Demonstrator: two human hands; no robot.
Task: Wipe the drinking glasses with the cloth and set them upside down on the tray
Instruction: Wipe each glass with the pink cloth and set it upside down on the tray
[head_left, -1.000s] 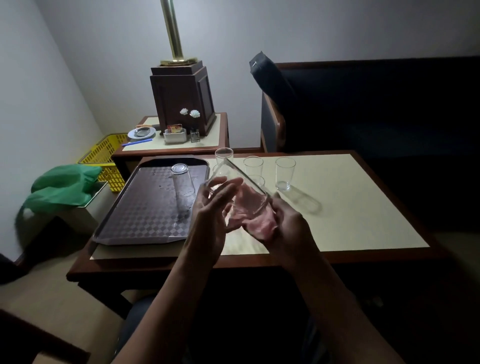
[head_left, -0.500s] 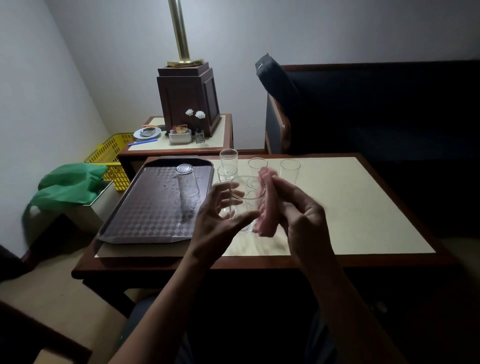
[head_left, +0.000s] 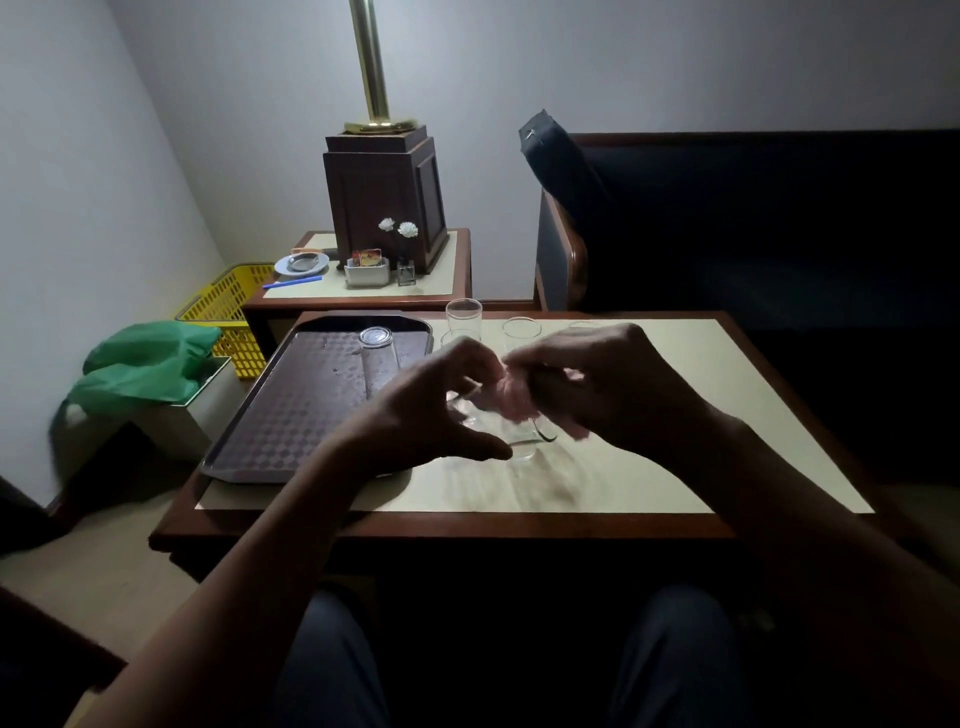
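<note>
A table (head_left: 727, 415) with a dark wooden border and a cream top is filling the middle of the scene. A brown checkered tray (head_left: 291, 415) is lying flat on its left part, reaching from the far edge most of the way toward the near edge. Right of the tray, four clear glasses are standing upright on the cream top near the far edge. A far glass (head_left: 464, 313) is sitting closest to that edge. A second glass (head_left: 456, 340) is standing just nearer than it. A third glass (head_left: 521, 332) is standing to their right. A fourth glass (head_left: 583, 326), further right, is showing only its rim.
</note>
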